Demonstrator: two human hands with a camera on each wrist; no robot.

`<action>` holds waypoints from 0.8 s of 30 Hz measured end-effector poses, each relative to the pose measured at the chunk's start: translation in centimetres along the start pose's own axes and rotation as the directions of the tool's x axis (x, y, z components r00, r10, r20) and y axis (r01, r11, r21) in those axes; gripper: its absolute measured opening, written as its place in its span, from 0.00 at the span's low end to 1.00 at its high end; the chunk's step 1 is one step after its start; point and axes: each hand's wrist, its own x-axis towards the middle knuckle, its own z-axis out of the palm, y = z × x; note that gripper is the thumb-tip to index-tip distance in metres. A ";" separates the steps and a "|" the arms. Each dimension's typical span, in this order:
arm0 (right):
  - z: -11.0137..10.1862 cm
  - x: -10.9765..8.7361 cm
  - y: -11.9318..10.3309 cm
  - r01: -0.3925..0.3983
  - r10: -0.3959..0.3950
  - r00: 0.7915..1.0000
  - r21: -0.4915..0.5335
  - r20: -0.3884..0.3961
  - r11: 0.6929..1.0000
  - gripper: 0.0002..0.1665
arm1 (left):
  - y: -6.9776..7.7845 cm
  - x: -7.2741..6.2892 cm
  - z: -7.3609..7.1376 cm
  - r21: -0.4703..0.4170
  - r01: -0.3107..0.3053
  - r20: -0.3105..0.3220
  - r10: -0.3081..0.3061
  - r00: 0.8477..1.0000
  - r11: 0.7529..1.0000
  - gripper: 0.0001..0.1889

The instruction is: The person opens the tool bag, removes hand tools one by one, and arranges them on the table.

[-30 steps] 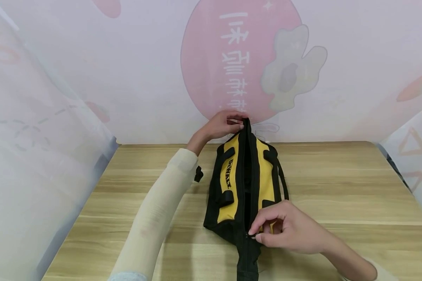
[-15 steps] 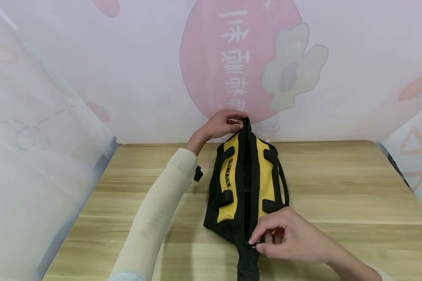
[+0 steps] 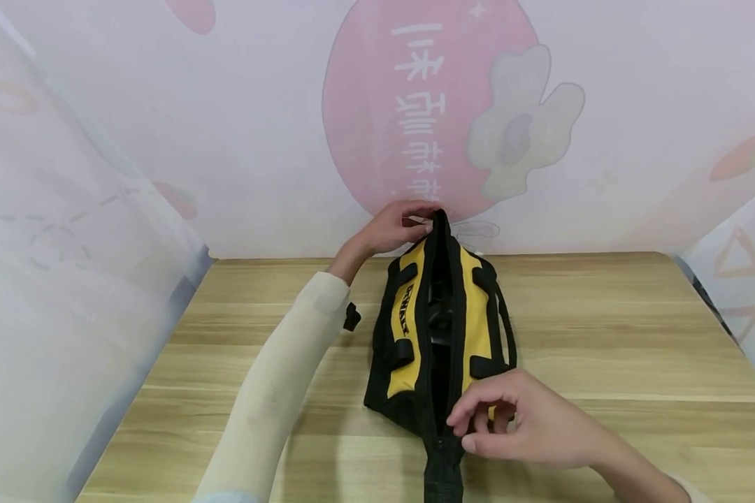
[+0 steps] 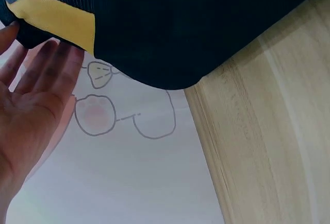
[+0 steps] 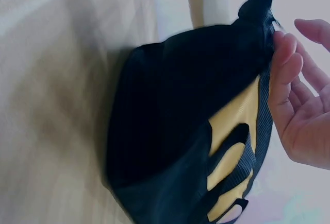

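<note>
A black and yellow tool bag (image 3: 476,314) lies lengthwise on the table, its top zip open in a long gap. Dark objects (image 3: 440,321), too shadowed to identify, show inside. At the far end my left hand (image 3: 393,227) holds the bag's black end tab between thumb and fingers; in the left wrist view, that hand (image 4: 36,95) is partly cut off by the frame edge. By the near end of the zip is my right hand (image 3: 519,423), thumb and forefinger apart. The right wrist view shows those fingertips (image 5: 286,54) against the bag's black edge, the thumb clear of it.
The wood-grain table (image 3: 604,335) extends on both sides of the bag. Behind it stands a pale printed backdrop (image 3: 258,140), close to the bag's far end. A small black strap end (image 3: 351,318) sticks out at the bag's left, beside the left sleeve.
My right hand has moved slightly toward me along the zip, and its thumb and forefinger have parted. The bag's opening has widened, showing dark contents. My left hand keeps its hold.
</note>
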 end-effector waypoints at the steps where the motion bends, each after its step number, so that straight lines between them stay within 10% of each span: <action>1: -0.2 0.0 0.0 0.017 -0.017 1.000 -0.022 -0.013 1.000 0.12 | 0.0 -0.2 0.1 0.009 -0.012 0.001 0.012 1.000 1.000 0.27; 9: -2.0 0.5 -0.2 -0.056 0.029 0.989 -0.182 -0.146 0.982 0.14 | 1.7 -3.3 0.5 0.081 -0.090 -0.019 0.092 0.996 0.993 0.28; 24: -4.9 2.7 -0.5 -0.115 0.055 0.965 -0.228 -0.256 0.967 0.19 | 6.1 -10.3 3.1 0.179 -0.050 -0.112 0.071 0.991 0.983 0.32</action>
